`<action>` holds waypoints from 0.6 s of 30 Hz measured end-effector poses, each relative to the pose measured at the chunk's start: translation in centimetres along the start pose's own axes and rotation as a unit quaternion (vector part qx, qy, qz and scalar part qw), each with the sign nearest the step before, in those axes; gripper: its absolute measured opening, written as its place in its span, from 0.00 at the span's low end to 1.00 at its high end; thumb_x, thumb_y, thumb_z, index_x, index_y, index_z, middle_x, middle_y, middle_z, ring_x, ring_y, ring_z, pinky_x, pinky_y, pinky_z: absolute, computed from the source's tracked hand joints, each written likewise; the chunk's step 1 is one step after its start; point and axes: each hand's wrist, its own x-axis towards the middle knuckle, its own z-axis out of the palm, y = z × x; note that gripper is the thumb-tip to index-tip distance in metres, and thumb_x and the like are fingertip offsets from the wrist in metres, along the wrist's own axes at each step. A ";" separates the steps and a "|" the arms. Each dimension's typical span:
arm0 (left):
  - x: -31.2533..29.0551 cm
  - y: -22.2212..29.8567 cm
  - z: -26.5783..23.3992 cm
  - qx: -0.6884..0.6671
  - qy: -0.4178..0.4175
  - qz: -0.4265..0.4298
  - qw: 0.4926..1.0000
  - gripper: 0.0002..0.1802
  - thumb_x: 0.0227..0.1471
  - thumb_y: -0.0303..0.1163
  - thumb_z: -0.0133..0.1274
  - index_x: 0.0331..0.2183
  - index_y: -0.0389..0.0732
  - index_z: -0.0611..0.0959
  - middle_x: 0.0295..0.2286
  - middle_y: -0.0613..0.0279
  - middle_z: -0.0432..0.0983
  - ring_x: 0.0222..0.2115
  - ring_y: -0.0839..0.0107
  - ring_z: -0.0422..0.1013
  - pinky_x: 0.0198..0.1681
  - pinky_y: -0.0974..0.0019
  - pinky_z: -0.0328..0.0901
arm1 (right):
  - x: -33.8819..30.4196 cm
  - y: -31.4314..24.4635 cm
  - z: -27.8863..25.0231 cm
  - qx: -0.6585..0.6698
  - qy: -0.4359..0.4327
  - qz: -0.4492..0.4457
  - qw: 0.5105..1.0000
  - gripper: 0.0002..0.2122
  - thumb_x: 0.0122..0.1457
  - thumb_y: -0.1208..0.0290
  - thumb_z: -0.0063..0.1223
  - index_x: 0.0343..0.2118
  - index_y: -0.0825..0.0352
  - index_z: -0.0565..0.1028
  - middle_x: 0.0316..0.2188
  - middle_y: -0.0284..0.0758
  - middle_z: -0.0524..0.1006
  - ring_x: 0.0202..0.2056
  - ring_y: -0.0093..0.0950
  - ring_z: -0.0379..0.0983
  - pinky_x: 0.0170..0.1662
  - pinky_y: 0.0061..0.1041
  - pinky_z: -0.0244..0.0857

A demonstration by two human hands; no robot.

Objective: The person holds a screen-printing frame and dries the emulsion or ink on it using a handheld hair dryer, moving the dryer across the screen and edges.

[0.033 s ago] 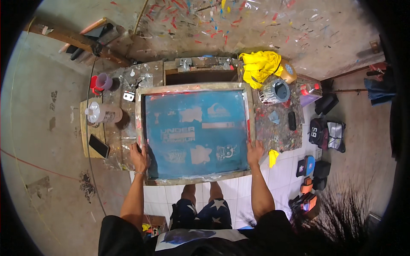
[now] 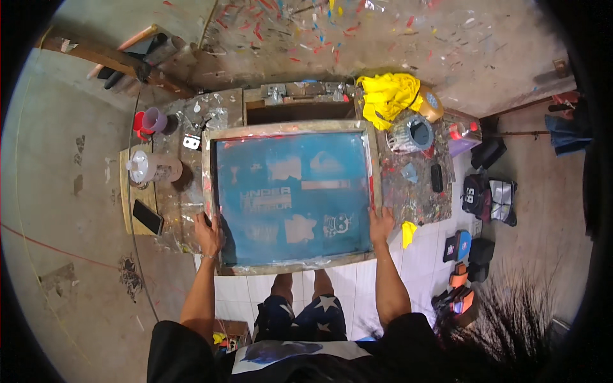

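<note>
A screen-printing frame [image 2: 287, 129] with blue-coated mesh [image 2: 313, 207] lies over the middle of a paint-stained worktable [image 2: 415, 207]. Pale stencil shapes and lettering show in the mesh. My left hand [image 2: 209, 236] is closed on the frame's left side near its front corner. On the opposite side, my right hand [image 2: 381, 226] grips the wooden edge, its fingertips partly hidden. Beyond the frame's far edge is a dark rectangular opening [image 2: 300, 113] with metal hinge clamps [image 2: 274, 94] above it.
At left stand a white-lidded jug [image 2: 156, 167], a purple cup [image 2: 153, 120] and a phone [image 2: 147, 217]. Yellow cloth [image 2: 391, 96], a paint-smeared can [image 2: 408, 135] and a purple bottle [image 2: 463, 140] stand at right. Bags [image 2: 476, 195] and boxes lie on the floor.
</note>
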 end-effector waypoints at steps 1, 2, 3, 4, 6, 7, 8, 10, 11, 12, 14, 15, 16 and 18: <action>0.2 -0.2 0.5 0.019 0.012 0.025 0.999 0.17 0.54 0.35 0.53 0.39 0.31 0.74 0.35 0.42 0.68 0.37 0.43 0.68 0.40 0.49 0.63 | 0.1 0.3 -0.3 -0.009 0.001 0.008 1.000 0.12 0.52 0.70 0.61 0.38 0.70 0.77 0.34 0.46 0.75 0.38 0.44 0.72 0.42 0.37 0.65; 0.2 -0.6 0.9 0.037 0.019 0.052 0.998 0.17 0.55 0.36 0.52 0.38 0.31 0.74 0.35 0.42 0.68 0.37 0.42 0.68 0.40 0.49 0.63 | 0.2 0.7 -0.6 -0.020 0.003 0.020 1.000 0.13 0.52 0.69 0.61 0.39 0.70 0.77 0.35 0.47 0.75 0.39 0.45 0.72 0.43 0.36 0.65; 0.1 -1.8 0.7 0.050 0.056 0.074 0.994 0.17 0.55 0.37 0.52 0.37 0.30 0.75 0.35 0.43 0.68 0.36 0.43 0.68 0.40 0.50 0.63 | 0.7 -1.0 -1.3 0.017 -0.020 0.005 1.000 0.13 0.54 0.69 0.59 0.40 0.71 0.77 0.37 0.47 0.76 0.40 0.44 0.73 0.44 0.36 0.65; -0.3 -1.9 0.1 0.061 0.032 0.071 0.995 0.17 0.55 0.37 0.52 0.37 0.30 0.75 0.35 0.43 0.68 0.36 0.43 0.68 0.40 0.50 0.63 | 0.1 -2.2 -2.6 0.050 -0.039 -0.004 0.998 0.13 0.57 0.68 0.56 0.40 0.73 0.77 0.39 0.47 0.76 0.41 0.42 0.73 0.44 0.36 0.65; 0.2 0.2 -1.4 0.042 0.023 0.042 0.998 0.19 0.56 0.39 0.53 0.38 0.28 0.76 0.35 0.43 0.69 0.36 0.45 0.68 0.40 0.51 0.63 | -6.0 0.9 -4.3 0.092 0.085 0.050 0.991 0.13 0.58 0.69 0.54 0.40 0.75 0.76 0.39 0.46 0.76 0.40 0.40 0.73 0.44 0.35 0.66; 0.8 0.2 -1.5 0.041 0.018 0.050 0.998 0.19 0.56 0.39 0.53 0.38 0.28 0.76 0.35 0.43 0.69 0.36 0.45 0.68 0.40 0.51 0.63 | -8.3 2.5 -4.0 0.144 0.216 0.070 0.963 0.13 0.60 0.69 0.51 0.41 0.76 0.75 0.39 0.45 0.77 0.40 0.38 0.73 0.44 0.35 0.66; 1.1 -0.2 -1.8 0.055 0.027 0.066 0.996 0.20 0.56 0.39 0.53 0.38 0.28 0.76 0.35 0.43 0.69 0.36 0.46 0.68 0.40 0.51 0.63 | -13.1 4.5 -3.9 0.113 0.195 0.192 0.955 0.13 0.62 0.71 0.46 0.41 0.77 0.75 0.40 0.43 0.77 0.40 0.33 0.73 0.42 0.31 0.67; 1.5 1.1 -1.2 0.056 0.025 0.096 0.993 0.21 0.56 0.40 0.52 0.39 0.27 0.77 0.35 0.43 0.69 0.35 0.46 0.68 0.40 0.51 0.63 | -24.5 10.7 -0.8 0.182 -0.048 0.453 0.871 0.11 0.61 0.71 0.46 0.42 0.70 0.74 0.36 0.41 0.76 0.37 0.29 0.72 0.40 0.28 0.68; 1.7 0.7 -1.5 0.077 0.024 0.082 0.993 0.22 0.56 0.40 0.53 0.40 0.27 0.77 0.36 0.43 0.69 0.35 0.46 0.68 0.40 0.51 0.63 | -25.7 7.3 0.9 0.355 -0.136 0.466 0.799 0.12 0.60 0.72 0.48 0.46 0.68 0.72 0.41 0.41 0.75 0.42 0.33 0.73 0.44 0.35 0.69; 1.7 0.4 -1.9 0.095 0.020 0.063 0.993 0.22 0.56 0.40 0.53 0.41 0.27 0.77 0.36 0.42 0.70 0.36 0.46 0.69 0.40 0.51 0.63 | -26.6 3.6 1.9 0.482 -0.225 0.492 0.689 0.15 0.60 0.73 0.50 0.50 0.66 0.69 0.46 0.41 0.74 0.46 0.37 0.73 0.48 0.42 0.71; 1.7 1.3 -2.5 0.079 -0.002 0.025 0.997 0.23 0.57 0.40 0.52 0.42 0.27 0.77 0.37 0.41 0.70 0.37 0.46 0.69 0.42 0.51 0.64 | -26.3 0.8 5.3 0.589 -0.210 0.523 0.579 0.20 0.61 0.76 0.48 0.57 0.62 0.63 0.49 0.41 0.72 0.52 0.40 0.70 0.52 0.48 0.68; 1.5 0.8 -2.7 0.102 -0.006 0.050 0.993 0.23 0.57 0.40 0.52 0.42 0.27 0.77 0.37 0.41 0.70 0.37 0.45 0.69 0.42 0.51 0.64 | -25.9 -0.2 6.6 0.582 -0.223 0.352 0.698 0.21 0.61 0.78 0.47 0.58 0.60 0.62 0.51 0.41 0.71 0.53 0.40 0.69 0.53 0.49 0.67; 1.9 0.3 -2.5 0.125 -0.005 0.076 0.989 0.23 0.57 0.40 0.52 0.43 0.27 0.77 0.36 0.41 0.70 0.36 0.45 0.69 0.41 0.51 0.63 | -25.4 -0.8 7.3 0.538 -0.249 0.276 0.757 0.23 0.61 0.80 0.47 0.59 0.59 0.60 0.53 0.41 0.69 0.54 0.40 0.68 0.54 0.50 0.66; 1.4 0.6 -2.6 0.105 0.061 0.130 0.984 0.22 0.57 0.39 0.52 0.41 0.27 0.77 0.35 0.40 0.70 0.36 0.43 0.68 0.41 0.49 0.63 | -24.2 -2.1 8.5 0.429 -0.261 0.116 0.857 0.26 0.60 0.85 0.46 0.61 0.57 0.58 0.56 0.41 0.66 0.56 0.41 0.66 0.57 0.51 0.65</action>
